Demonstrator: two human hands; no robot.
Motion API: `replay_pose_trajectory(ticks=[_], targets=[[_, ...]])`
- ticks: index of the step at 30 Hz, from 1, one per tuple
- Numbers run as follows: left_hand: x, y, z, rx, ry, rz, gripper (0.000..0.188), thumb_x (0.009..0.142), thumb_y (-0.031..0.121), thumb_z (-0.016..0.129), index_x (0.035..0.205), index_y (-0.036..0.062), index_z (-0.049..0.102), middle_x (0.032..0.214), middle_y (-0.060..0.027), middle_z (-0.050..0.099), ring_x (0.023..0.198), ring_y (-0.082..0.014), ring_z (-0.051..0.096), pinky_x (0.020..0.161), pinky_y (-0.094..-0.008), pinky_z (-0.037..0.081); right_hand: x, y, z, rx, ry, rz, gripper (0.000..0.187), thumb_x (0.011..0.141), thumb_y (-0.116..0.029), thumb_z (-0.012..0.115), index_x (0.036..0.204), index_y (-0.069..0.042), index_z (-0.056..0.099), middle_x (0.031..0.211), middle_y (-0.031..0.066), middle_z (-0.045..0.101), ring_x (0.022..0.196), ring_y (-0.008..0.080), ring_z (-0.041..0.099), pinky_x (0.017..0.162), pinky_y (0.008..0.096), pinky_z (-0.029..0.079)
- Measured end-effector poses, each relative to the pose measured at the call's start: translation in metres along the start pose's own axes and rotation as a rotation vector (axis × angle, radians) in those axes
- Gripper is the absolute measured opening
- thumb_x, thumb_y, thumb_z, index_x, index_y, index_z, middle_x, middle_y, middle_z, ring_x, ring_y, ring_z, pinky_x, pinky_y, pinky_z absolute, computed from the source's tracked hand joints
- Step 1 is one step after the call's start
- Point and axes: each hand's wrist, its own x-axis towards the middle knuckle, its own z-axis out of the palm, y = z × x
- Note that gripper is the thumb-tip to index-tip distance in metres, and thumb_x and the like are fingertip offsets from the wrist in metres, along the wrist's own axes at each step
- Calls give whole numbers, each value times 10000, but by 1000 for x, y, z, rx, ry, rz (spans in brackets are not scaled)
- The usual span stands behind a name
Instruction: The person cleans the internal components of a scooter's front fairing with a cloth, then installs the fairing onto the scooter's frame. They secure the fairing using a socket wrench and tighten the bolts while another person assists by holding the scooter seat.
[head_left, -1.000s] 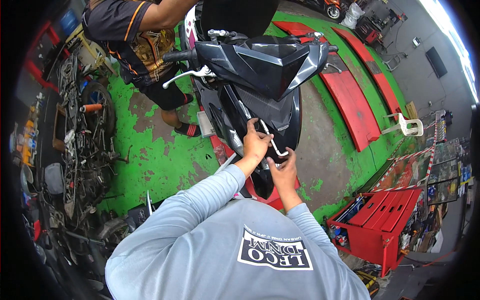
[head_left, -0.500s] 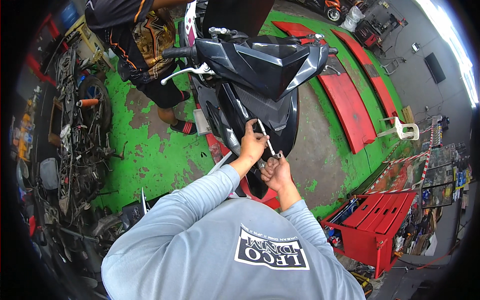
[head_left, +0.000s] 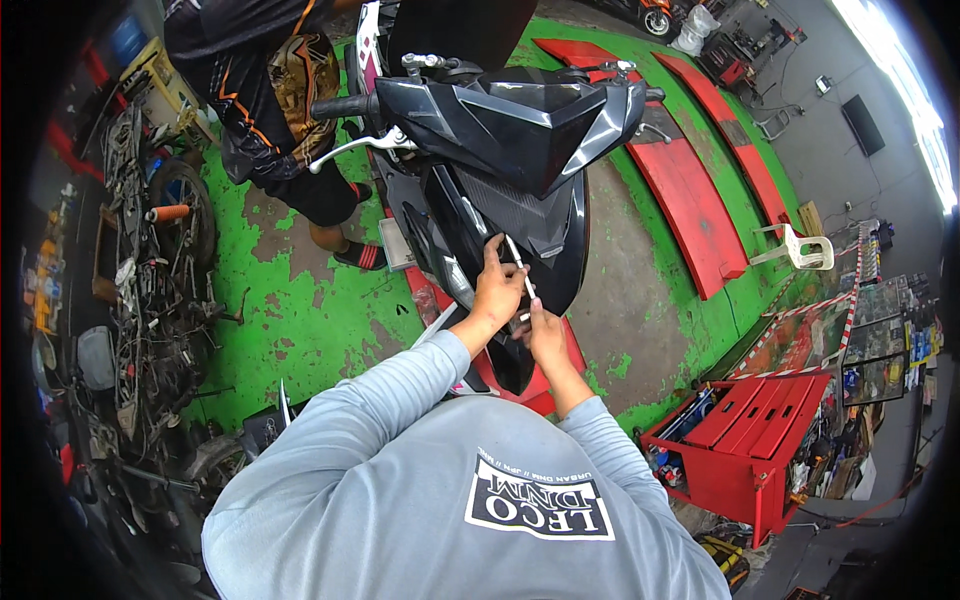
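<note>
A black motor scooter (head_left: pixel 520 130) faces me, its handlebar cover above a carbon-patterned front panel (head_left: pixel 505 200). Against its front my left hand (head_left: pixel 496 292) is closed around the middle of a slim silver wrench (head_left: pixel 513 250), the index finger stretched along it. Lower down, my right hand (head_left: pixel 546 334) pinches the wrench's near end; part of that end is hidden by the fingers. The wrench slants from the panel down toward me. What its far tip touches is too small to tell. Below my hands lies the scooter's black front fender (head_left: pixel 512 365).
Another person (head_left: pixel 270 110) stands by the scooter's left side. Red ramps (head_left: pixel 685 200) and a white plastic chair (head_left: pixel 795 248) are to the right. A red tool cabinet (head_left: pixel 745 440) is near right. A stripped motorcycle frame (head_left: pixel 150 280) and parts line the left.
My right hand has shifted up and left, its fingers turning from curled palm-up to a pinch on the wrench. The left hand keeps its hold. The whole view has moved slightly.
</note>
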Motion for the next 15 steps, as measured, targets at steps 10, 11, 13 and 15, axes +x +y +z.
replay_pose_trajectory(ticks=[10, 11, 13, 15], targets=[[-6, 21, 8, 181, 128, -16, 736, 880, 18, 731, 1490, 65, 323, 853, -147, 741, 701, -222, 736, 636, -342, 588, -13, -3, 9, -133, 502, -442, 442, 986, -434, 609, 1138, -19, 603, 906, 148, 649, 606, 221, 538, 597, 383, 470], [-6, 23, 5, 191, 144, -19, 736, 872, 23, 741, 1483, 57, 332, 836, -141, 740, 696, -220, 734, 637, -340, 585, -27, -12, 2, -251, 384, -290, 611, 895, -310, 747, 1359, 0, 500, 1132, 184, 642, 763, 253, 617, 742, 403, 521], [-8, 29, 7, 213, 153, -23, 739, 855, 35, 762, 1469, 42, 352, 802, -130, 739, 687, -217, 731, 637, -336, 581, -32, -23, 4, -406, 367, -311, 626, 871, -319, 768, 1353, -16, 509, 1095, 175, 656, 766, 268, 630, 738, 412, 522], [-8, 26, 5, 224, 156, -8, 741, 855, 36, 762, 1469, 41, 348, 801, -129, 739, 680, -220, 729, 644, -337, 582, -26, -24, 5, -456, 359, -259, 535, 881, -303, 762, 1302, -39, 563, 983, 157, 698, 767, 303, 667, 721, 427, 526]])
